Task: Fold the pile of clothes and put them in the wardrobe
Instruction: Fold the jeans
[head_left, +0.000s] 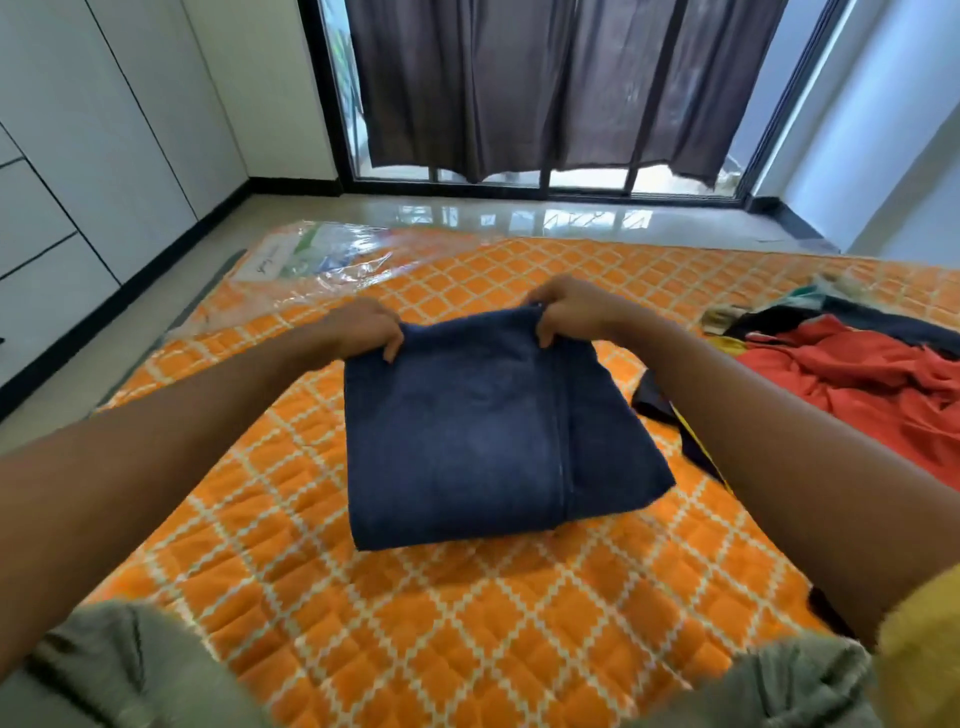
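A dark blue denim garment (467, 436), folded into a rough square, lies on the orange quilted mattress (467, 623). My left hand (363, 325) pinches its far left corner. My right hand (569, 306) grips its far right corner. The far edge is lifted slightly off the mattress. To the right lies the pile of unfolded clothes (852, 374), with a red garment on top and dark and yellow pieces under it.
White wardrobe doors (104, 156) line the left wall. A clear plastic package (311, 260) lies on the mattress's far left corner. Glossy floor runs beyond the mattress to a glass door with dark curtains (545, 83).
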